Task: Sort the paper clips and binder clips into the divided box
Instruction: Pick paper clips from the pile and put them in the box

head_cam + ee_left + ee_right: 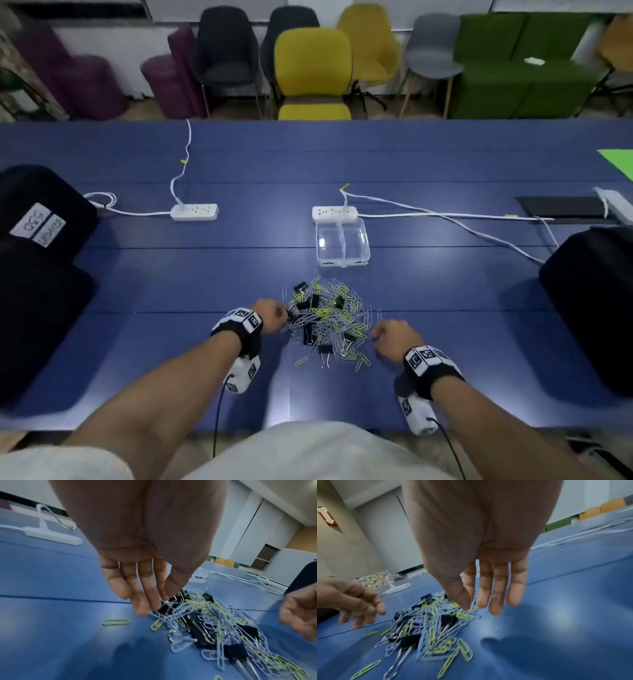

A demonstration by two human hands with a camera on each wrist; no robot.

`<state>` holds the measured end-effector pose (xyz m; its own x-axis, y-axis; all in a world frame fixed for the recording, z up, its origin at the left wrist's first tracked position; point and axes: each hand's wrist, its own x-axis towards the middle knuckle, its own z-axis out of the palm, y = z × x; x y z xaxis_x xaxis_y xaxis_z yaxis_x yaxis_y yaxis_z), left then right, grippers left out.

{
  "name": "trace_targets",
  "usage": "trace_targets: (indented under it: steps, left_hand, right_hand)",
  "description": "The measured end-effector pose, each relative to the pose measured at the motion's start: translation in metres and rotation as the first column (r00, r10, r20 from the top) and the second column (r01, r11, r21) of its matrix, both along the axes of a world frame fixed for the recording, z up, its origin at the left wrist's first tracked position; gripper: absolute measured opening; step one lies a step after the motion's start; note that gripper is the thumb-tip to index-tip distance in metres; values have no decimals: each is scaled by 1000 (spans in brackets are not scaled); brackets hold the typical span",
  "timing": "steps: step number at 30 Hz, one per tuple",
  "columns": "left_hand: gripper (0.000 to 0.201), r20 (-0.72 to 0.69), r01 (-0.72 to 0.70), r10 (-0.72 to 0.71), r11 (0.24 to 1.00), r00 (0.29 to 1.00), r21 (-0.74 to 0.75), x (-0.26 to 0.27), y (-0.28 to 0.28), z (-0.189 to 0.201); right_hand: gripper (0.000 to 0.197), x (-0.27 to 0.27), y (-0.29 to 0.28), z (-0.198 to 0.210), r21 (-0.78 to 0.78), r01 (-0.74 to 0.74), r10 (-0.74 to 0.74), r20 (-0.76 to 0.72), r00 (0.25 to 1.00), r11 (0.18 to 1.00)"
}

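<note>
While left hand point(137, 574) pinches a binder clip point(167, 608) | right hand point(488, 581) spread | 1 divided box point(342, 262), 2 compartments

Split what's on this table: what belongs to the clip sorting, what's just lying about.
Job: pile of paper clips and binder clips, clear divided box, left hand, right hand.

Lying about: two power strips, black bags, green sheet.

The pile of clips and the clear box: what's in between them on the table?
Nothing: the head view shows only bare blue table between the pile of clips and the clear divided box, whose compartments look empty.
</note>
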<state>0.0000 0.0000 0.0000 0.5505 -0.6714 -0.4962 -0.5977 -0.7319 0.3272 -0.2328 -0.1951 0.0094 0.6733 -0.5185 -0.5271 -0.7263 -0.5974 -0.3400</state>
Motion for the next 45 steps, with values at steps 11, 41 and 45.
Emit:
trace_targets:
  steps: [11,41,45]
  left_hand:
    - [26,4,133,-134,972,991,-195,-32,-40,-29]
    - [2,-95,-156,129,900,987,-407,-44,-64,-27]
    - [5,-227,-297,224,879,948,-373,-35,-67,-25]
  right_hand:
    - [26,22,9,-45,3,167,-164,205,965,986]
    - [38,59,-6,-48,-96,172,-168,52,984,980]
    - [51,61,-13,-49,-138,109,-95,102,990,984]
